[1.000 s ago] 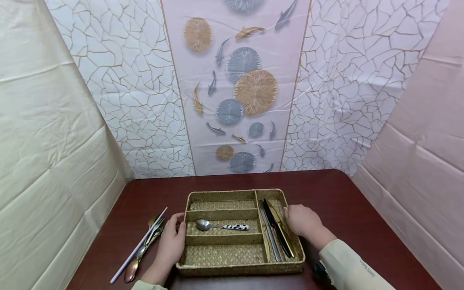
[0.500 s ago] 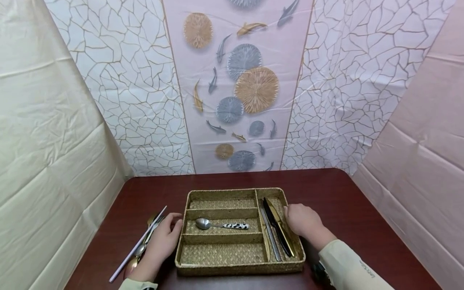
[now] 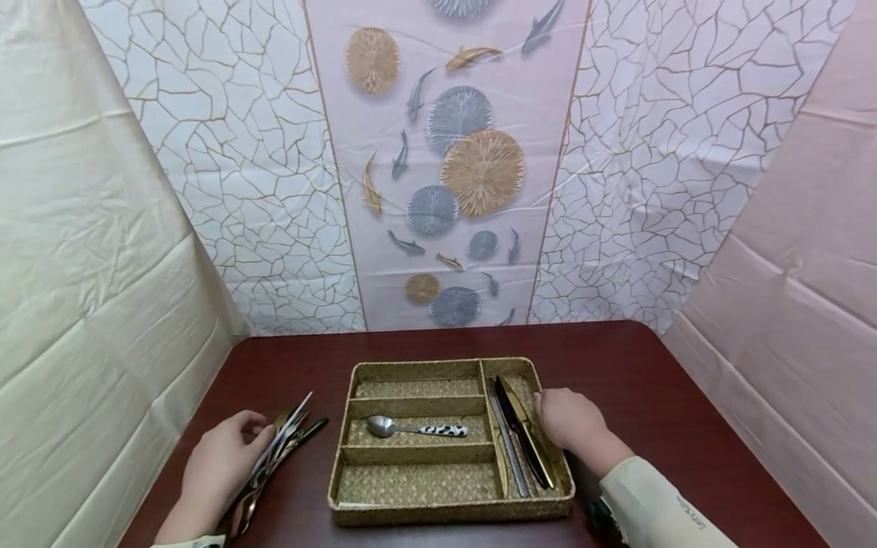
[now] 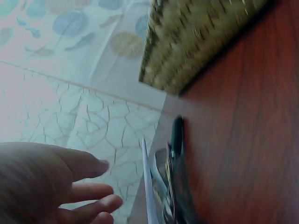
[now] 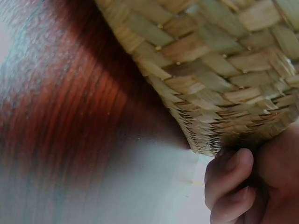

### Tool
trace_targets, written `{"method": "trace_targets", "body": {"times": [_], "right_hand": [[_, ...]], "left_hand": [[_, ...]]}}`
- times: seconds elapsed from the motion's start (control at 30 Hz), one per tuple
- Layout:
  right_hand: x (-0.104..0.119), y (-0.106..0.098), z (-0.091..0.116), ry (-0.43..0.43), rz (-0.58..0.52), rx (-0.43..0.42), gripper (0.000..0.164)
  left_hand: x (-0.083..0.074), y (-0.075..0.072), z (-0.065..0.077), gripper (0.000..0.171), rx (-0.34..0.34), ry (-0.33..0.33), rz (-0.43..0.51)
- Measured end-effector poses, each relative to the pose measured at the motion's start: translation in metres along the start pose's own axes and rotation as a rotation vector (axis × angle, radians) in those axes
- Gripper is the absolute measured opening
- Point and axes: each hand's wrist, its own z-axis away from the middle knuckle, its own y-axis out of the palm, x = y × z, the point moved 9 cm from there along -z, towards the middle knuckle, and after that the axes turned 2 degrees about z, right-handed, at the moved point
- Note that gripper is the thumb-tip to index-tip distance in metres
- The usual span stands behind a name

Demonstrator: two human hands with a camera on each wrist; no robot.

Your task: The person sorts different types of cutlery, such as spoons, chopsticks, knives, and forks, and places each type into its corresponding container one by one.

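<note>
Toward the near left corner of the tabletop (image 3: 617, 346), the left hand (image 3: 218, 463) lies palm inward beside loose cutlery (image 3: 281, 450), its thumb and fingers parted and nothing held; in the left wrist view a gap shows between its fingertips and a pale stick (image 4: 148, 182). A dark handle (image 4: 177, 133) juts from that pile toward the woven tray (image 3: 438, 515), which sits near the middle of the tabletop's near edge.

The step in hand seems to be taking up a piece from the pile while the tray is steadied. The next move would call for the thumb and fingers to close on one handle without dragging the overlapping pieces along.

The right hand (image 3: 574, 418) pinches the tray's right wall, its fingers bent under the rim and its forearm angled in from the tabletop's near right corner. Just inside that wall, the right compartment holds several knives (image 3: 524, 438); a spoon (image 3: 418, 430) lies in the middle left compartment. Beyond the tabletop's far edge hangs a patterned cloth (image 3: 445, 243).
</note>
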Motion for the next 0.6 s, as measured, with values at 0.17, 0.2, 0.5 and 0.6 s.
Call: {"method": "trace_targets", "body": {"times": [0.17,0.2,0.5,0.6], "right_hand": [[0.002,0.000,0.000,-0.007,0.007,-0.009,0.048],[0.002,0.000,0.000,-0.007,0.009,-0.008,0.049],[0.002,-0.001,0.002,0.020,0.004,0.019,0.048],[0.002,-0.001,0.003,0.028,0.004,0.025,0.048]], "left_hand": [[0.022,0.011,0.010,0.037,0.174,-0.034,-0.029],[0.025,0.013,0.011,0.038,0.195,-0.039,-0.028],[0.030,0.020,0.013,0.018,0.213,-0.033,-0.029],[0.030,0.020,0.013,0.014,0.210,-0.024,-0.039]]}}
